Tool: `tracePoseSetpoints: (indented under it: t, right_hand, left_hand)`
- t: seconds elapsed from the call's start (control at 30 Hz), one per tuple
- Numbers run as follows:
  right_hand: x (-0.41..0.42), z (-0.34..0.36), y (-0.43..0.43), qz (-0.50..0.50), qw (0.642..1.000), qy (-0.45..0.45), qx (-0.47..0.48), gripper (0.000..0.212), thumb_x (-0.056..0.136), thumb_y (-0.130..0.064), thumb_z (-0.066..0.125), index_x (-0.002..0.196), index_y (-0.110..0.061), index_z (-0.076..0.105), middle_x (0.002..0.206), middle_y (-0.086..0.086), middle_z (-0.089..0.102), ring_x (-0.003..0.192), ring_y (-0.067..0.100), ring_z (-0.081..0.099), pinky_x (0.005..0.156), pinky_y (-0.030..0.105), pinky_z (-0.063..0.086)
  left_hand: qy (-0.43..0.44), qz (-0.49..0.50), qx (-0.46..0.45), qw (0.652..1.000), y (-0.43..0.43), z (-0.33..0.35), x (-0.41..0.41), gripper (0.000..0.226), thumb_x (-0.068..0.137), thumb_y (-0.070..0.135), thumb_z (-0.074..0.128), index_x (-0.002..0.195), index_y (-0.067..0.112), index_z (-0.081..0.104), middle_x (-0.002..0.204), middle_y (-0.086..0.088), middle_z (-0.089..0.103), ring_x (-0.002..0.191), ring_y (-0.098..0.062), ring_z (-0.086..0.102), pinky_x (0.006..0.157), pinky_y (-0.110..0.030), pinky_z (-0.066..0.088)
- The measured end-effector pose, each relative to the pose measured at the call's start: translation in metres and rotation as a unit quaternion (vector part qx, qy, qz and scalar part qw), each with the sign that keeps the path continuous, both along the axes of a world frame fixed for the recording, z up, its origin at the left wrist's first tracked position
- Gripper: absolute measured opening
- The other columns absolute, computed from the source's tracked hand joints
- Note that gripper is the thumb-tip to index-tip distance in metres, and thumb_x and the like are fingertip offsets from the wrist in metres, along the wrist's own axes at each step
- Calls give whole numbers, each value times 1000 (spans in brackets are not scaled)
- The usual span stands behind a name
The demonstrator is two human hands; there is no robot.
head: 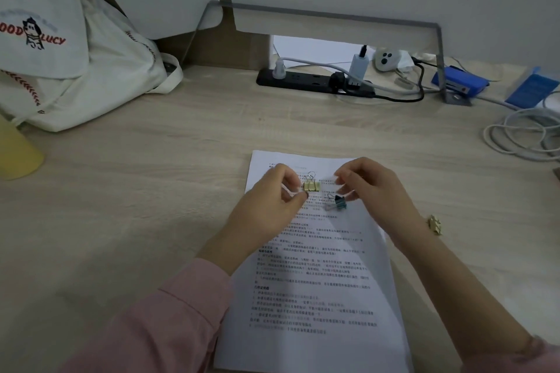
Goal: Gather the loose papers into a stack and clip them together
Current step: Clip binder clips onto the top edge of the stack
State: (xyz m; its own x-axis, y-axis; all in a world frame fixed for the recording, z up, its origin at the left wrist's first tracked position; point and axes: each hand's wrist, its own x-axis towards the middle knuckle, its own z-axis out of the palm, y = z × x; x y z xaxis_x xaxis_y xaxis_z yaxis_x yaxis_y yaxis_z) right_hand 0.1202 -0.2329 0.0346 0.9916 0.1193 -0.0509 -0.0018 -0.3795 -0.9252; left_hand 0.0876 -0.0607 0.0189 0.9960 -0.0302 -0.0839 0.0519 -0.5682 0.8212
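A stack of printed papers [321, 281] lies on the wooden desk in front of me. Two binder clips rest on its upper part: a gold clip [311, 185] and, just right and nearer, a blue clip [338, 202]. My left hand [266, 209] hovers over the sheet's left edge. Its thumb and forefinger are curled and slightly apart, with the tips right beside the gold clip. My right hand [375, 191] hovers at the right with its fingers bent and apart just above the blue clip. Neither hand clearly grips anything.
A second gold clip [435, 225] lies on the desk right of the papers. A black power strip [315, 82] with plugs and cables sits at the back, and a coiled white cable [527, 136] at far right. A white tote bag [75, 70] and a yellow cup [16, 151] stand at the left.
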Motion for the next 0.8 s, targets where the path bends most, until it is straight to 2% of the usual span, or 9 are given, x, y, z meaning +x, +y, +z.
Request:
tracePoseSetpoints:
  t: [0.07, 0.17, 0.23, 0.3, 0.43, 0.53, 0.6, 0.7, 0.8]
  right_hand:
    - [0, -6, -8, 13, 982, -81, -173, 3, 89, -27, 57, 86, -27, 57, 92, -8, 55, 74, 3, 55, 64, 15, 42]
    - [-3, -23, -12, 88, 951, -79, -287, 24, 84, -37, 62, 105, -26, 55, 98, -8, 46, 73, 0, 50, 61, 11, 38]
    - [-6, -28, -11, 108, 944, -97, -295, 14, 87, -30, 61, 97, -22, 56, 90, -8, 50, 70, 2, 50, 60, 12, 39]
    - [-5, -27, -17, 77, 947, -107, -292, 3, 89, -21, 58, 88, -19, 56, 83, -2, 58, 70, 13, 53, 62, 23, 42]
    - [1, -22, -47, -40, 951, -99, -291, 6, 87, -16, 60, 82, -17, 57, 77, 1, 61, 70, 19, 55, 63, 34, 44]
    - [0, -24, -68, -106, 933, -83, -334, 3, 87, -15, 59, 87, -12, 59, 82, 4, 60, 71, 17, 50, 56, 29, 37]
    - [-2, -29, -76, -96, 910, -82, -394, 12, 86, -12, 60, 95, -5, 62, 93, 11, 62, 82, 23, 51, 64, 29, 36]
    - [-3, -26, -73, -73, 886, -160, -429, 27, 82, -4, 62, 109, -1, 61, 103, 17, 61, 95, 32, 51, 80, 36, 40]
    - [1, 0, -48, -3, 943, -150, -296, 35, 85, -14, 61, 120, -13, 56, 110, 3, 55, 93, 15, 52, 77, 19, 40]
  left_hand:
    - [-35, -14, 106, 994, 4, -5, 1, 37, 88, 38, 55, 120, 26, 41, 121, 11, 40, 96, -7, 54, 79, -30, 50]
    - [-52, -58, 186, 980, 3, -10, 7, 61, 87, 45, 54, 139, 30, 25, 136, 9, 25, 107, -10, 51, 81, -36, 52]
    - [-54, -95, 212, 971, 0, -11, 13, 65, 88, 45, 52, 143, 32, 20, 138, 8, 26, 107, -12, 52, 79, -35, 52]
    - [-52, -119, 226, 966, -2, -12, 19, 63, 90, 42, 49, 144, 31, 19, 136, 6, 32, 105, -14, 54, 77, -32, 50]
    - [-63, -136, 262, 953, -6, -11, 28, 52, 95, 35, 44, 143, 26, 27, 131, 1, 43, 103, -16, 55, 79, -30, 47]
    - [-77, -113, 259, 956, -8, -10, 31, 36, 97, 29, 40, 132, 21, 40, 125, 1, 50, 97, -17, 59, 80, -34, 49]
    - [-82, -99, 252, 959, -10, -10, 32, 26, 97, 26, 38, 121, 18, 46, 118, 2, 54, 91, -17, 59, 77, -31, 47]
    - [-79, -80, 208, 972, -12, -10, 31, 18, 97, 22, 39, 108, 16, 51, 109, 4, 58, 88, -16, 58, 76, -30, 45]
    - [-74, -70, 132, 986, -9, -3, 31, 16, 95, 19, 43, 101, 16, 58, 100, 9, 58, 91, -12, 57, 79, -26, 45]
